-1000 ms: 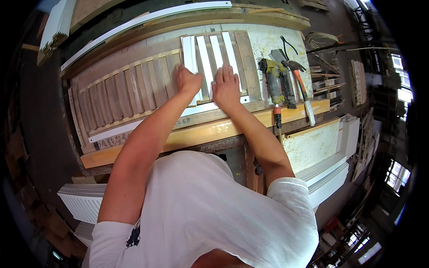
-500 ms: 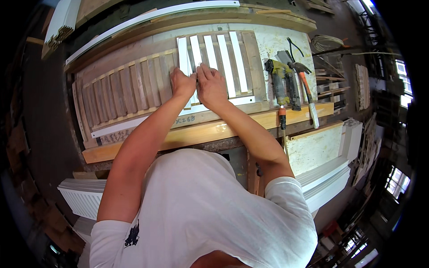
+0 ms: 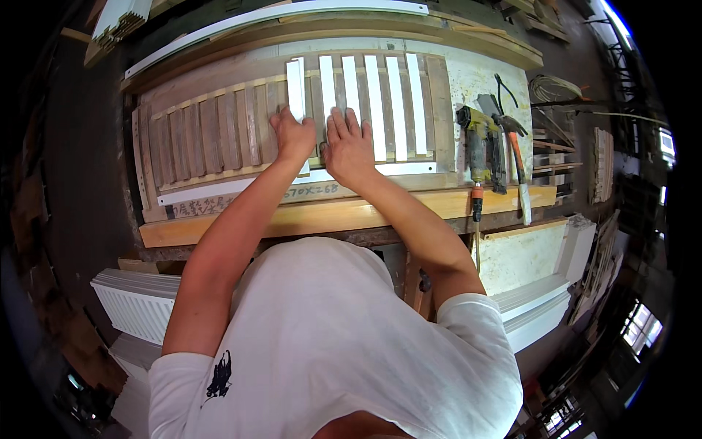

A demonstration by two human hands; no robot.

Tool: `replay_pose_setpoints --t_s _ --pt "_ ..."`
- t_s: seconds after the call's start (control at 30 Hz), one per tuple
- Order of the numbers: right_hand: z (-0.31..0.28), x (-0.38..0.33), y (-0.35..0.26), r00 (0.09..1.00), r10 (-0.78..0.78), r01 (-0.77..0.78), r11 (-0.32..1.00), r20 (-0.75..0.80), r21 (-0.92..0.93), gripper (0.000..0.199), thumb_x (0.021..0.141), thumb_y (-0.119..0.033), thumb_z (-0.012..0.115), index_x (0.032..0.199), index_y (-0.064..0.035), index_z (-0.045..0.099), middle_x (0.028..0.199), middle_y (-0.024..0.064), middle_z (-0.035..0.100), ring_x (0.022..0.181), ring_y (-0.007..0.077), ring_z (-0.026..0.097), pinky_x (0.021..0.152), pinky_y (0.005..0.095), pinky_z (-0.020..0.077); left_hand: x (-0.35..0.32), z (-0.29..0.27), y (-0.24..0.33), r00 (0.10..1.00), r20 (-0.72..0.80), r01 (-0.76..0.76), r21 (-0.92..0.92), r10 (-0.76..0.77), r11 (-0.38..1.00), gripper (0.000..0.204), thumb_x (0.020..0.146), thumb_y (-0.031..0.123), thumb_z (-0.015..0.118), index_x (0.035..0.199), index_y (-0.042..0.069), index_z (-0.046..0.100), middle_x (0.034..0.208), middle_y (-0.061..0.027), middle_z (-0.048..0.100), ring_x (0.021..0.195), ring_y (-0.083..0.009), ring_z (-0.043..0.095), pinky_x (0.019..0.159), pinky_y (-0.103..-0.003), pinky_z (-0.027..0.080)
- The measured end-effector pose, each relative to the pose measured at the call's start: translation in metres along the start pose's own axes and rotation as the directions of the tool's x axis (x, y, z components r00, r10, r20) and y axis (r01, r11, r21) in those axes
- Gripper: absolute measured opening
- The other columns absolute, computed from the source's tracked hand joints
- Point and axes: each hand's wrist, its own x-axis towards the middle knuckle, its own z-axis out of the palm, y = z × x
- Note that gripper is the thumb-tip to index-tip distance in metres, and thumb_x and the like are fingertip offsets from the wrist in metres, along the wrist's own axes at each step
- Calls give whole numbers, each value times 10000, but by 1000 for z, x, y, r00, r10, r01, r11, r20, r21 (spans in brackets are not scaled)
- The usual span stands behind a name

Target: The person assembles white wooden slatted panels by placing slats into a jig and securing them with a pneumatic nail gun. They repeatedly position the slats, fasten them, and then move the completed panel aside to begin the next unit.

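Note:
Pinched between the thumb and fingers of my left hand [image 3: 294,137] are narrow white slats [image 3: 295,84], at least two, overlapping lengthwise. They stand over the middle of a brown wooden jig [image 3: 212,139] with evenly spaced grooves. My right hand [image 3: 349,152] lies with fingers spread on the white slats just to the right, its fingertips on a slat [image 3: 327,80] and its neighbour. Several more white slats [image 3: 395,102] lie parallel in the jig's right half. Along the near side runs a long white rail [image 3: 402,169], partly hidden by my hands and forearms.
To the right lie a yellow-black air nailer [image 3: 477,143] with a hose, a claw hammer [image 3: 521,172] and black-handled pliers [image 3: 504,91]. Another white rail [image 3: 278,16] rests on the far beam. Stacked white slatted panels [image 3: 135,304] stand at the lower left, more white boards [image 3: 537,314] lower right.
My left hand has shifted left with its slats, leaving one slat apart in the jig. My right hand now rests flatter over that slat's side. The whole view has shifted a little.

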Motion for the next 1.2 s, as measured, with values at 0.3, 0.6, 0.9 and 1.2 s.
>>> replay_pose_setpoints --t_s 0.3,0.6,0.9,1.2 --pt "-4 13 -20 994 -94 105 971 -61 213 520 866 -221 540 1308 40 457 1442 187 378 1340 365 327 1051 547 286 -2 -20 -8 999 -16 -41 27 41 999 571 822 84 544 1354 -51 386 1230 -304 434 1167 -454 436 1018 -449 365" --pt "10 1 -41 994 -92 92 996 54 3 588 902 -286 515 1381 36 403 1492 159 319 1384 362 257 1081 580 241 13 -35 -17 952 20 -293 350 305 890 594 828 109 590 1359 -42 371 1344 -225 379 1208 -413 422 985 -456 388" --pt "10 -4 -43 986 -141 147 987 91 -69 551 888 -293 540 1336 21 467 1485 164 326 1358 348 301 1063 584 264 8 -55 -33 782 281 -585 641 557 497 512 883 254 538 1315 -11 472 1442 -116 357 1306 -316 316 1028 -489 297" --pt "-40 203 -112 987 157 -70 568 -25 820 289 884 -241 625 1047 -4 597 910 80 662 845 171 631 735 302 498 -26 -86 -55 743 375 -666 326 554 671 541 878 282 554 1314 -26 468 1438 -160 369 1367 -343 271 1097 -568 198"
